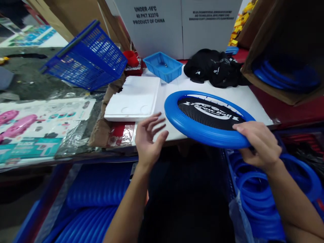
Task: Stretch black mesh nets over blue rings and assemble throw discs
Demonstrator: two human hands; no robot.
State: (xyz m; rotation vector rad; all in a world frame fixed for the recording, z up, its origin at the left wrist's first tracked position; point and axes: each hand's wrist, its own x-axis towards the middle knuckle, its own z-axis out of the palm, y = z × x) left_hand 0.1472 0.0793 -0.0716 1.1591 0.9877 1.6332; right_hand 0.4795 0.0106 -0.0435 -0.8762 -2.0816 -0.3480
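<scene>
A blue plastic ring with black mesh (210, 118) stretched inside it, printed in white with "Throw Ball", is held tilted over the white work surface. My right hand (260, 145) grips its near right rim, thumb on top and fingers underneath. Just left of the ring, my left hand (150, 138) is raised with fingers spread, touching nothing. A white foam slab (134, 96) lies beyond the left hand. Black mesh pieces (215, 67) sit heaped at the back of the surface.
Behind are a light blue tray (163, 65), a tilted blue basket (88, 57) and a large white carton (162, 27). An open cardboard box (283, 98) with blue rings stands right. Below, blue rings fill crates left (96, 202) and right (258, 195). Pink-printed sheets (37, 125) lie left.
</scene>
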